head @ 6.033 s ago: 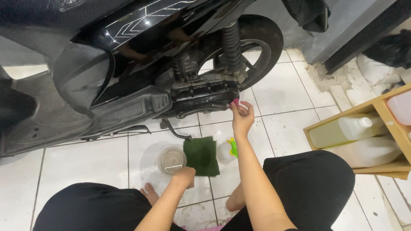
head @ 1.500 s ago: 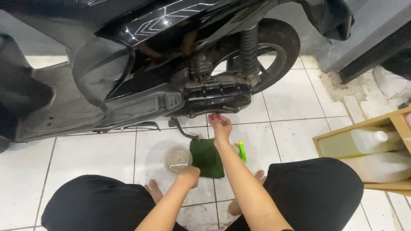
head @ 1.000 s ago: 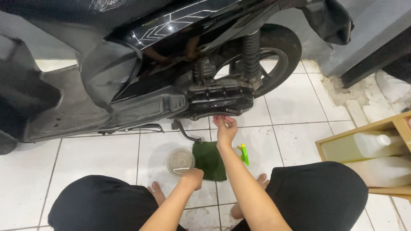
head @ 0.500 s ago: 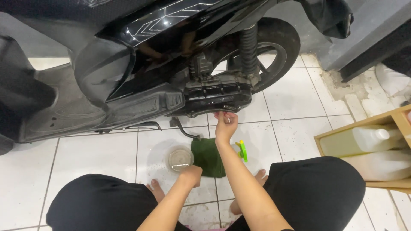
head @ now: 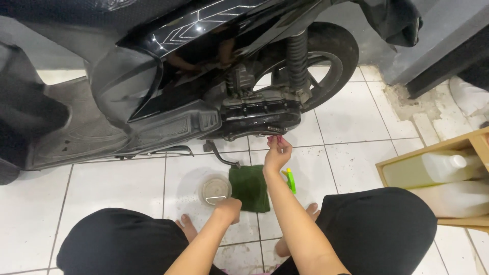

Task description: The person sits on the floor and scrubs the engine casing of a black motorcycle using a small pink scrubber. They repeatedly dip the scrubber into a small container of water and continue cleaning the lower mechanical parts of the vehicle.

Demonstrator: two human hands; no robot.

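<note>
While the right hand (head: 276, 154) pinches something small and unclear under the scooter's engine case (head: 260, 113), the left hand (head: 229, 209) grips the clear bowl (head: 214, 189), green cloth (head: 249, 187) between them.

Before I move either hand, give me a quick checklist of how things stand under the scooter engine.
1. Right hand at the underside of the black engine case: ok, fingertips raised to its lower edge.
2. What the right hand pinches: cannot tell, too small to see.
3. Left hand on the round clear container: ok, it rests at the near rim.
4. Container directly under the right hand: not ok, it sits to the left of it.
5. Green cloth laid flat on the tiled floor: ok, beside the container.
6. Green-handled tool in reach: ok, lying beside the cloth, by the right forearm.
</note>
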